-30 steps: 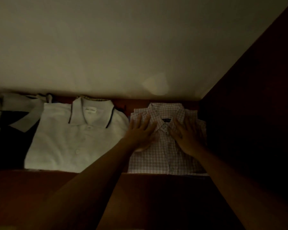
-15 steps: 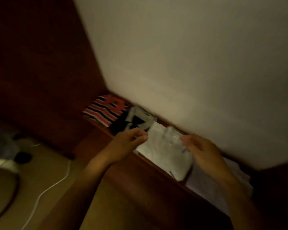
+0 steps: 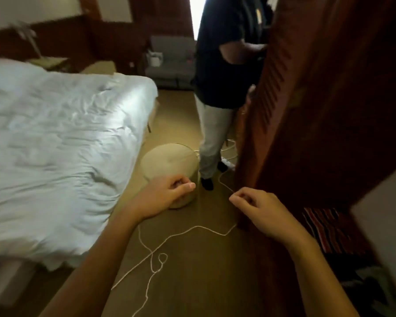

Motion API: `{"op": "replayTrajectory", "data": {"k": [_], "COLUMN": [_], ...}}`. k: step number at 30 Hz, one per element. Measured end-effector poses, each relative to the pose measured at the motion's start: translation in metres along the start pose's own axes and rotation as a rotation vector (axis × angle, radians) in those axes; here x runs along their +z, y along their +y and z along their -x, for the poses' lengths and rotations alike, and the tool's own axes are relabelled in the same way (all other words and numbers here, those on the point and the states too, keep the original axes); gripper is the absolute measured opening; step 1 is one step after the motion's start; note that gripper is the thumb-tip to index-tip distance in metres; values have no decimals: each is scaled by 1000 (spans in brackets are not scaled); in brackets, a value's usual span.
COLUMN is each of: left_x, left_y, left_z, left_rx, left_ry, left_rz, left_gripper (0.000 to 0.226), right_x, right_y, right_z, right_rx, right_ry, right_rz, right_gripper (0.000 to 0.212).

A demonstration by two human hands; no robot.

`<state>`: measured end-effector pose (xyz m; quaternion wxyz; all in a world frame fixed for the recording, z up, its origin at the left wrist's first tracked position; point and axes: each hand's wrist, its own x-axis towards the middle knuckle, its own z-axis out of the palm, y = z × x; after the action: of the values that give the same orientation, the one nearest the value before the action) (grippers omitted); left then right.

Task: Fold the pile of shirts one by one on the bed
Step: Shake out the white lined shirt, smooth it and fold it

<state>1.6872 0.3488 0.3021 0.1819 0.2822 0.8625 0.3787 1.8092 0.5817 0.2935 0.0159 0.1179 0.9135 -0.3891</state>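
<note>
The view has swung away from the dim shelf of folded shirts and out into the room, and both hands have come off the clothes into the air. The left hand (image 3: 167,194) hovers over the floor (image 3: 192,284) in front of a round beige stool (image 3: 169,160), its fingers curled in loosely with the thumb lying along them, holding nothing. The right hand (image 3: 258,208) hangs beside it, a little apart and just in front of the dark wooden wardrobe door (image 3: 311,110); its fingers are also loosely bent, the tips close together, and it holds nothing. Of the shirts, only a red, white and dark striped shirt (image 3: 322,232) shows clearly, low on the right inside the wardrobe, below the right forearm; more cloth lies below it, too blurred to tell what it is. The bed (image 3: 55,133) fills the left side, its white cover rumpled. A thin white cord (image 3: 169,236) trails in loops across the floor between the two forearms. Another person (image 3: 217,83) in a dark top and pale trousers stands beyond the stool, right by the slatted wardrobe door. A grey armchair (image 3: 169,62) sits against the far wall.
</note>
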Motion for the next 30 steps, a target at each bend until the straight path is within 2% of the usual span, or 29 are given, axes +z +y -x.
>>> {"op": "replayTrajectory", "data": {"k": [6,9,14,21,30], "left_x": [-106,-131,-162,-235,-411], "left_y": [-130,-182,-248,-336,-413], "left_z": [96,139,156,55,-120], "left_rx": [-334,-529,-729,-841,-857], "left_ry": [362,455,558,667,800], "left_rz": [120,160,206,268,324], "left_gripper": [17,15,18,17,19], "right_x": [119,179,256,323,345], "right_y": [-128,-174,-217,-269,-403], "right_z": [-103,-143,-222,-397,-664], "right_rx": [-261,-376,-514,-615,-702], "right_ry": [-353,-516,-623,-720,-769], "right_rz": [122,215,257,229,296], "right_gripper": [20,14,15,15,18]}}
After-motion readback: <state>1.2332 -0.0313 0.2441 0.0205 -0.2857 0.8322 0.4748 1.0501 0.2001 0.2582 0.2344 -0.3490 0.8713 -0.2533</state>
